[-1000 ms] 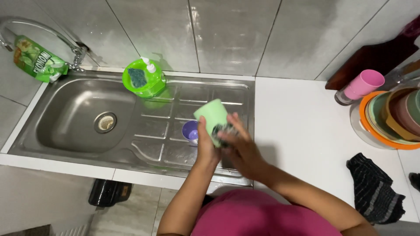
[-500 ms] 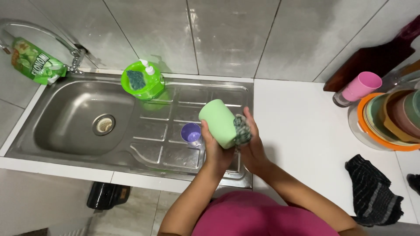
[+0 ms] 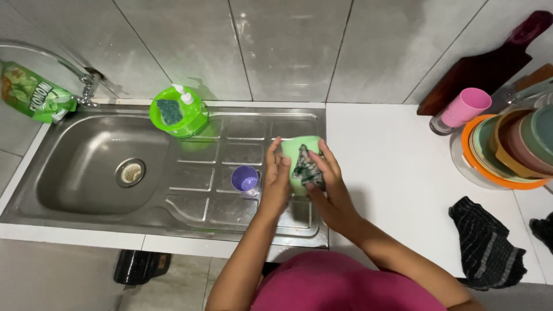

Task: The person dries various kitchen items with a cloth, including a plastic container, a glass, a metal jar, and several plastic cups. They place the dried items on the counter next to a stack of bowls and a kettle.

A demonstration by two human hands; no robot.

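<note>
My left hand (image 3: 275,183) grips a light green plastic cup (image 3: 297,150) above the sink's drainboard (image 3: 230,152). My right hand (image 3: 329,187) presses a dark green scrubbing pad (image 3: 305,170) against the cup's side. A small purple cup (image 3: 245,178) stands upright on the drainboard just left of my left hand.
A steel sink basin (image 3: 86,167) with a drain lies at left under a tap (image 3: 86,86) with a green pouch (image 3: 34,98) hanging on it. A green soap dispenser (image 3: 175,112) holds a sponge. On the white counter are a pink cup (image 3: 466,106), stacked coloured bowls (image 3: 512,150), a dark cloth (image 3: 487,242) and a wooden board (image 3: 484,63).
The green cup has been turned in my hands, from tilted to the left to more upright. The scrubbing pad moved from the cup's end onto its side.
</note>
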